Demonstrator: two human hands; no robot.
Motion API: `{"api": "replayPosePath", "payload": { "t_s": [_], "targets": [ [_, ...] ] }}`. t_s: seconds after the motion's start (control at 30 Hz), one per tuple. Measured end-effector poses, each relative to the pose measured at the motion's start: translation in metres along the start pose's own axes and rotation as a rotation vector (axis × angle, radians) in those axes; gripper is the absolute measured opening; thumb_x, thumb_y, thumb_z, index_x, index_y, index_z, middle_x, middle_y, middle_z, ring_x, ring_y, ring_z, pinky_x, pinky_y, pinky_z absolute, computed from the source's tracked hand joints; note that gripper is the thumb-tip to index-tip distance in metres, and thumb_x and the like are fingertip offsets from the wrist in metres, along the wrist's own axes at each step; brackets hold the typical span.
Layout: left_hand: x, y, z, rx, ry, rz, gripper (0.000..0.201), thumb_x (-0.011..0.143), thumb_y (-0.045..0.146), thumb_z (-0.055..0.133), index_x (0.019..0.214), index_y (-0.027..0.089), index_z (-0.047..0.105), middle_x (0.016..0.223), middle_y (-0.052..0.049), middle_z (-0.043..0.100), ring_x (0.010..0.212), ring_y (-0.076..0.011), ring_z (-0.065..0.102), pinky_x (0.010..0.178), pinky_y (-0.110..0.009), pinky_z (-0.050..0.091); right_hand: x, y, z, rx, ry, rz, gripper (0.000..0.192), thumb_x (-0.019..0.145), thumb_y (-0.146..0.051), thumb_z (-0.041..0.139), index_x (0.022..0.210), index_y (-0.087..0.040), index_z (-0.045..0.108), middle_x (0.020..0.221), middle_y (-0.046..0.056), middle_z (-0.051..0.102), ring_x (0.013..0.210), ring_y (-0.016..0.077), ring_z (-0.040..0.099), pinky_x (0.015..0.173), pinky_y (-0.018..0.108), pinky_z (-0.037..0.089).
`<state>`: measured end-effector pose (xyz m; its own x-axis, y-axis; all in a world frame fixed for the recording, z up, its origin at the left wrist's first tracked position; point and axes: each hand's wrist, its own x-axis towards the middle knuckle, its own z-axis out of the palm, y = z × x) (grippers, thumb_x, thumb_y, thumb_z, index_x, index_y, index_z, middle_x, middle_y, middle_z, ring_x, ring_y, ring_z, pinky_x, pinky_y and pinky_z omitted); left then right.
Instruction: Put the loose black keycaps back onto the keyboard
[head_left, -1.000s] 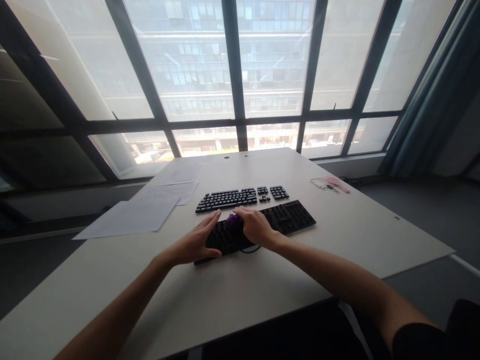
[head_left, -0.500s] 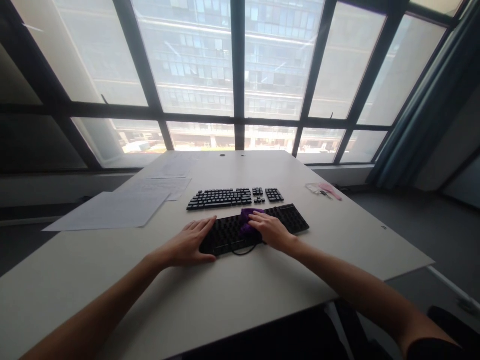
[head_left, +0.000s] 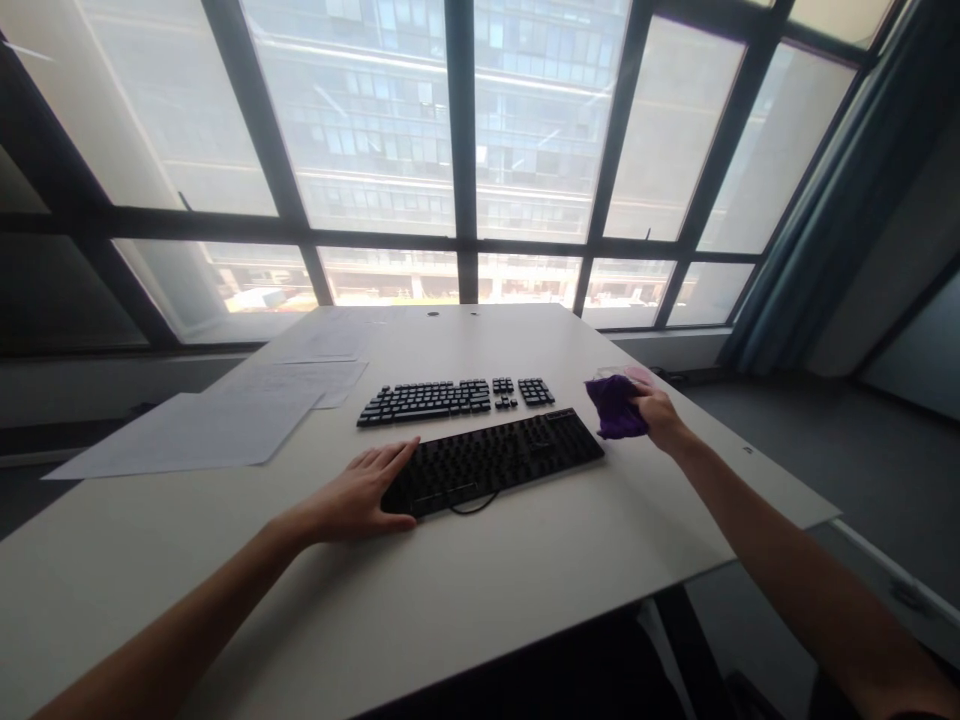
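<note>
The left hand point(head_left: 352, 497) is lying flat, fingers apart and stretched, on the near left end of the black keyboard base point(head_left: 491, 460), and it seems to be pressing this end down so that the base is not sliding on the counter point(head_left: 465, 590). The right hand point(head_left: 654, 412) is clamped on a purple cloth point(head_left: 615, 406), which is bunched in the fingers and hanging just off the right end of the base, not touching it as far as I can tell. The base is lying a little slanted in the middle of the counter, and its thin cable point(head_left: 472, 505) is making a loop at the near edge. Just behind it, on the far side, the removed keycaps point(head_left: 456, 397) are sitting in rows in their keyboard order, in 3 groups, probably so that each one is staying easy to find. Behind the cloth a small pink thing is showing, too hidden to name. Several paper sheets point(head_left: 195, 430) are lying at the left, well apart from both hands.
</note>
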<state>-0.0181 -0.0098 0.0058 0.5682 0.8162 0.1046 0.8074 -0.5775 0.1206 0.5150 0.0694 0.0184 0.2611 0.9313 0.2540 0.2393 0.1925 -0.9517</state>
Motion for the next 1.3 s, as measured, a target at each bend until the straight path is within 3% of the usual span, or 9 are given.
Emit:
{"api": "replayPosePath", "payload": {
  "t_s": [0.2, 0.33, 0.47, 0.63, 0.77, 0.9, 1.0, 1.13, 1.3],
  "targets": [
    [0.001, -0.006, 0.003, 0.017, 0.010, -0.004, 0.116, 0.077, 0.075, 0.064, 0.164, 0.025, 0.008, 0.162, -0.013, 0.035, 0.145, -0.0402, 0.039, 0.117, -0.049, 0.036, 0.013, 0.022, -0.077, -0.203, 0.268, 0.150, 0.022, 0.078, -0.014, 0.054, 0.094, -0.011, 0.070, 0.082, 0.016, 0.073, 0.080, 0.0288, 0.074, 0.077, 0.045, 0.061],
    [0.003, -0.009, 0.005, 0.031, -0.001, -0.008, 0.115, 0.078, 0.075, 0.063, 0.164, 0.025, 0.007, 0.162, -0.014, 0.035, 0.144, -0.0399, 0.040, 0.117, -0.049, 0.036, 0.001, 0.036, -0.109, -0.498, 0.448, 0.141, 0.035, 0.080, -0.015, 0.054, 0.110, -0.003, 0.068, 0.108, 0.028, 0.070, 0.110, 0.0365, 0.066, 0.099, 0.052, 0.050],
    [0.003, -0.012, 0.006, 0.051, -0.009, -0.004, 0.114, 0.079, 0.075, 0.062, 0.164, 0.026, 0.005, 0.162, -0.013, 0.036, 0.144, -0.0391, 0.041, 0.117, -0.047, 0.036, -0.009, 0.047, -0.105, -0.719, 0.316, 0.016, 0.038, 0.084, -0.016, 0.052, 0.117, -0.008, 0.070, 0.129, 0.023, 0.066, 0.126, 0.0307, 0.058, 0.114, 0.044, 0.037],
    [0.004, -0.017, 0.009, 0.072, 0.001, 0.013, 0.113, 0.080, 0.073, 0.061, 0.164, 0.026, 0.001, 0.162, -0.015, 0.035, 0.142, -0.0400, 0.042, 0.116, -0.049, 0.037, -0.018, 0.058, -0.093, -0.919, 0.029, -0.090, 0.021, 0.087, -0.028, 0.063, 0.099, -0.021, 0.079, 0.117, 0.010, 0.075, 0.119, 0.0243, 0.062, 0.115, 0.037, 0.034],
    [0.004, -0.021, 0.012, 0.077, 0.031, 0.028, 0.110, 0.080, 0.072, 0.063, 0.164, 0.025, 0.008, 0.160, -0.015, 0.039, 0.139, -0.0406, 0.047, 0.113, -0.048, 0.040, -0.030, 0.062, -0.119, -1.120, 0.132, -0.042, 0.032, 0.095, -0.031, 0.052, 0.090, -0.011, 0.077, 0.111, 0.021, 0.073, 0.117, 0.0340, 0.061, 0.119, 0.060, 0.016],
    [0.004, -0.025, 0.015, 0.078, 0.058, 0.043, 0.109, 0.080, 0.070, 0.065, 0.164, 0.025, 0.010, 0.159, -0.015, 0.041, 0.137, -0.0393, 0.049, 0.112, -0.045, 0.042, -0.041, 0.063, -0.147, -1.234, 0.258, 0.019, 0.038, 0.095, -0.025, 0.045, 0.090, -0.003, 0.076, 0.102, 0.031, 0.071, 0.111, 0.0419, 0.063, 0.111, 0.070, 0.023],
    [0.005, -0.029, 0.017, 0.075, 0.057, 0.062, 0.109, 0.081, 0.070, 0.065, 0.164, 0.027, 0.008, 0.160, -0.013, 0.039, 0.138, -0.0389, 0.048, 0.112, -0.046, 0.041, -0.040, 0.063, -0.144, -1.232, 0.253, -0.037, 0.042, 0.097, -0.024, 0.039, 0.107, -0.004, 0.075, 0.115, 0.028, 0.070, 0.117, 0.0386, 0.062, 0.111, 0.058, 0.034],
    [0.005, -0.032, 0.018, 0.074, 0.067, 0.061, 0.110, 0.079, 0.070, 0.067, 0.164, 0.028, 0.010, 0.159, -0.014, 0.042, 0.137, -0.0395, 0.049, 0.111, -0.046, 0.042, -0.022, 0.065, -0.116, -1.143, 0.029, -0.148, 0.045, 0.099, -0.028, 0.040, 0.135, -0.015, 0.064, 0.150, 0.012, 0.054, 0.141, 0.0252, 0.045, 0.120, 0.036, 0.030],
    [0.004, -0.030, 0.018, 0.073, 0.064, 0.045, 0.109, 0.079, 0.070, 0.067, 0.163, 0.027, 0.014, 0.159, -0.014, 0.041, 0.138, -0.0388, 0.048, 0.112, -0.046, 0.042, 0.002, 0.073, -0.103, -1.111, -0.108, -0.010, 0.049, 0.101, -0.033, 0.040, 0.140, -0.011, 0.059, 0.154, 0.015, 0.049, 0.146, 0.0237, 0.040, 0.122, 0.035, 0.027]
  ]
}}
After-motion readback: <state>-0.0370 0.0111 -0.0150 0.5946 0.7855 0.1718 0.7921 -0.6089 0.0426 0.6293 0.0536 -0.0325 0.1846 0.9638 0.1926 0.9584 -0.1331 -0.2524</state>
